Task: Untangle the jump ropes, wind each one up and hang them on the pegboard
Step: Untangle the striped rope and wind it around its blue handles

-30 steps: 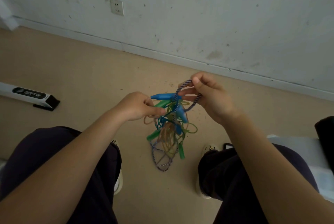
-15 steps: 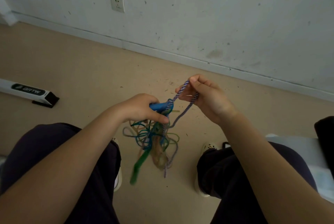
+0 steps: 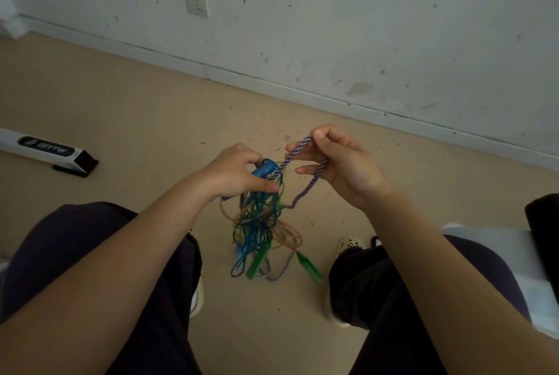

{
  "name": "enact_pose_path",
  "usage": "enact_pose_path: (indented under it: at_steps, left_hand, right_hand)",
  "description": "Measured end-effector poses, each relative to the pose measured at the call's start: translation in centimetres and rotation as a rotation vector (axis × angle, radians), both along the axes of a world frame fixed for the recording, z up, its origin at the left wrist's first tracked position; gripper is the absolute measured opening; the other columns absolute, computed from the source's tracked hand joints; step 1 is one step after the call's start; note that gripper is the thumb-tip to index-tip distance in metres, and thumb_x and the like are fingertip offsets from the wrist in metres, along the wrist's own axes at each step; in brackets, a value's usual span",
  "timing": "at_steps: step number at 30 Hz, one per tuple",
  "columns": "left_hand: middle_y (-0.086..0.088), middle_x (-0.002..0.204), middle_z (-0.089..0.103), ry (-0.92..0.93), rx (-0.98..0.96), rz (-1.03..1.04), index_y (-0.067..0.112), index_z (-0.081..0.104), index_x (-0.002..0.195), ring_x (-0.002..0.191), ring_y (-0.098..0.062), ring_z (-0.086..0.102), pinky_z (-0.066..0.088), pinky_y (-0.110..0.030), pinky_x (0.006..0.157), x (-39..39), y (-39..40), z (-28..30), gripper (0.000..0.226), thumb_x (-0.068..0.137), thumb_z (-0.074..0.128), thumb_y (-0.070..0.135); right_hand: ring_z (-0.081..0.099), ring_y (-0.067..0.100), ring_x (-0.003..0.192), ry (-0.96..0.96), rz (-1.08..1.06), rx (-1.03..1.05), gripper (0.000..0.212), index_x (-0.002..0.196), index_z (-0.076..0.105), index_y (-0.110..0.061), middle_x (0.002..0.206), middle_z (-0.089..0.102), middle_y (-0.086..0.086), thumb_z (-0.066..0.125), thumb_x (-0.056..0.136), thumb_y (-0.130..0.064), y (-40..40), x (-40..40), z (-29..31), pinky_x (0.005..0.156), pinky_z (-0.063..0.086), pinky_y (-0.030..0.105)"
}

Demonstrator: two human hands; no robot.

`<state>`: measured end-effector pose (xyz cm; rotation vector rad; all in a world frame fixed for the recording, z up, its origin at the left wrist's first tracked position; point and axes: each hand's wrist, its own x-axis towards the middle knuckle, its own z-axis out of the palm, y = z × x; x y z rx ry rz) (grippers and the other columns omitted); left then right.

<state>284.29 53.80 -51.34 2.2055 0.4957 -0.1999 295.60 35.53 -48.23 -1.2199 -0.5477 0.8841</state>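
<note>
A tangle of jump ropes (image 3: 257,223) hangs between my knees above the floor: blue, translucent orange-yellow and green cords wound together. My left hand (image 3: 239,173) grips a blue handle (image 3: 263,169) at the top of the tangle. My right hand (image 3: 341,163) pinches a loop of the purple-and-white braided rope (image 3: 311,187), lifted up and to the right of the bundle. Two green handles (image 3: 308,267) dangle at the bottom beside a low braided loop. No pegboard is in view.
The tan floor (image 3: 145,120) meets a scuffed white wall with a socket (image 3: 197,6). A white bar with a black end (image 3: 48,150) lies on the floor at left. My legs and shoes flank the tangle. Something white and black (image 3: 514,247) sits at right.
The tangle has swung and now hangs lower, with the green handles dangling at the bottom. My right hand has drawn the braided loop further up and away from the bundle.
</note>
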Motion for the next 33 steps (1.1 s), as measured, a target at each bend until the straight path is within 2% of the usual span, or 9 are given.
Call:
enact_pose_path:
  at_steps: [5,9,13,18,21,23,27,30,33]
  left_hand:
    - [0.004,0.091,0.066,-0.076,-0.138,-0.007,0.022,0.065,0.098,0.085,-0.014,0.061,0.043,-0.025,0.068,-0.3,-0.3,0.2,0.025,0.084,0.077,0.039]
    - [-0.009,0.095,0.069,-0.126,-0.141,0.049,0.016,0.065,0.099,0.084,-0.019,0.065,0.047,-0.031,0.071,-0.3,-0.1,0.4,0.032,0.084,0.076,0.041]
    - [-0.015,0.093,0.066,-0.118,-0.119,0.016,0.011,0.064,0.097,0.085,-0.029,0.065,0.044,-0.033,0.07,-0.4,-0.7,0.5,0.042,0.081,0.077,0.047]
    - [0.004,0.081,0.064,-0.07,-0.159,-0.012,0.024,0.063,0.089,0.072,-0.008,0.062,0.044,-0.022,0.063,-0.2,-1.5,0.8,0.028,0.078,0.08,0.043]
    - [-0.01,0.094,0.07,-0.049,-0.205,-0.031,0.012,0.066,0.1,0.085,-0.023,0.068,0.049,-0.029,0.073,-0.4,-1.2,0.9,0.04,0.077,0.084,0.038]
    - [-0.008,0.095,0.071,-0.051,-0.218,-0.037,0.014,0.066,0.1,0.088,-0.024,0.068,0.051,-0.034,0.078,-0.4,-0.9,0.9,0.036,0.077,0.084,0.035]
    - [-0.008,0.099,0.073,-0.133,-0.253,0.066,0.016,0.067,0.102,0.092,-0.025,0.07,0.055,-0.035,0.077,-0.3,-0.1,1.0,0.028,0.08,0.082,0.026]
    - [-0.006,0.097,0.074,-0.217,-0.244,0.238,0.016,0.068,0.101,0.093,-0.025,0.071,0.057,-0.044,0.084,-0.2,0.8,0.8,0.02,0.083,0.079,0.02]
    - [-0.004,0.093,0.074,-0.266,-0.333,0.31,0.016,0.067,0.097,0.087,-0.021,0.071,0.057,-0.041,0.081,-0.2,1.0,0.5,0.016,0.085,0.077,0.017]
  right_hand:
    - [0.072,0.028,0.083,0.001,-0.078,-0.027,0.018,0.086,0.056,-0.008,0.088,0.074,0.015,0.047,0.101,-0.014,0.0,0.4,0.6,0.069,0.06,0.033]
    - [0.067,0.031,0.074,-0.133,-0.098,-0.132,0.022,0.082,0.063,-0.004,0.082,0.071,0.018,0.051,0.099,-0.012,-0.2,0.8,0.7,0.071,0.056,0.037]
    - [0.064,0.023,0.07,-0.345,0.013,-0.332,0.021,0.091,0.067,-0.006,0.085,0.072,0.015,0.059,0.097,-0.024,-0.3,0.3,0.8,0.069,0.054,0.034]
    - [0.049,0.0,0.052,-0.669,0.083,-0.549,0.012,0.085,0.07,-0.017,0.06,0.06,-0.006,0.072,0.088,-0.028,0.4,-0.8,0.1,0.054,0.04,0.02]
    - [0.042,0.001,0.047,-0.875,0.13,-0.69,0.017,0.083,0.071,-0.019,0.057,0.047,-0.012,0.076,0.083,-0.036,0.6,-0.8,0.7,0.049,0.029,0.014]
    - [0.044,0.001,0.056,-0.964,0.195,-0.75,0.022,0.086,0.073,-0.019,0.064,0.05,-0.014,0.077,0.081,-0.04,0.5,-0.7,1.0,0.053,0.031,0.018]
    - [0.046,0.0,0.057,-0.981,0.131,-0.711,0.019,0.088,0.076,-0.018,0.061,0.051,-0.015,0.073,0.085,-0.036,0.4,-0.1,0.5,0.054,0.033,0.017]
    - [0.046,-0.003,0.053,-0.884,-0.027,-0.579,0.014,0.091,0.078,-0.016,0.057,0.052,-0.017,0.07,0.089,-0.028,0.0,0.9,0.0,0.057,0.034,0.02]
    - [0.043,0.0,0.056,-0.762,-0.106,-0.445,0.01,0.092,0.077,-0.02,0.059,0.055,-0.016,0.067,0.092,-0.021,-0.5,1.4,-0.2,0.059,0.035,0.021]
